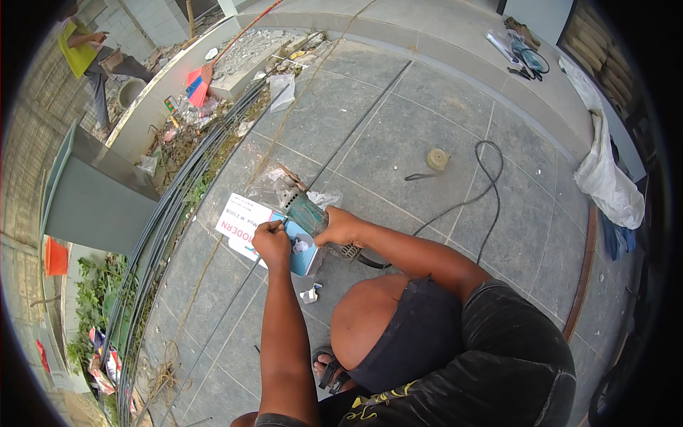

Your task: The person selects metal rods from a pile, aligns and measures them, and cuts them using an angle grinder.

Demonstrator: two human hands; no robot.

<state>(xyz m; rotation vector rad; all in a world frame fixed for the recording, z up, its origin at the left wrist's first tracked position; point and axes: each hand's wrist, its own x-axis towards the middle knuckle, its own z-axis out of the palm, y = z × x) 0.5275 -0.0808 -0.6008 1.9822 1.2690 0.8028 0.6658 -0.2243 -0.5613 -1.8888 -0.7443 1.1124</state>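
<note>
The right hand (340,228) has its fingers clamped around the body of a green grinder (306,212), which sits over an open cardboard box (242,226) on the tiled floor (427,107). The left hand (272,244) is just beside it, fingers curled shut on a long thin rod (363,117) that runs diagonally across the tiles and passes by the grinder. Crumpled clear plastic (326,198) lies against the tool's far side. A black cable (455,207) trails from the grinder and loops over the floor on the right, near a round beige disc (437,159). On the left, a bundle of dark rods (165,191) borders the tiles, with a white scrap (282,92) at its far end. Beyond stands a person in a yellow vest (78,48).
</note>
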